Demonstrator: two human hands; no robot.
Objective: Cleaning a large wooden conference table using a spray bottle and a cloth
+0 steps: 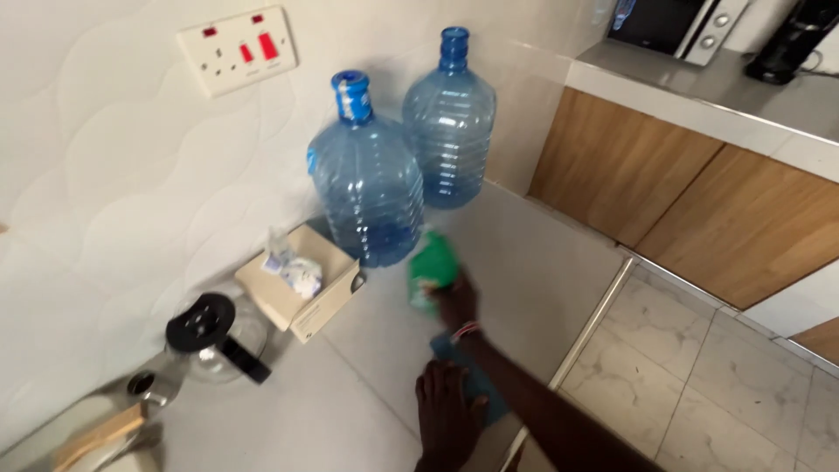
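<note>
My right hand (456, 301) is stretched fwd and closed around a green bottle (432, 267), which is blurred, so I cannot tell if it stands on the floor or is a bit lifted; it is just in front of the near big blue water jug (367, 188). My left hand (446, 415) lies flat, fingers spread, pressing on a blue cloth (489, 398) on the grey floor (350, 411), holding nothing else. As I judge it, the wiping w/ the cloth is only at the start: no wet or clean patch shows, and the bottle's top is hidden by blur. A 2nd jug (450, 122) stands behind by the wall; a cardboard box (301, 280) and a glass kettle (214, 336) are to the left, apart from my hands.
</note>
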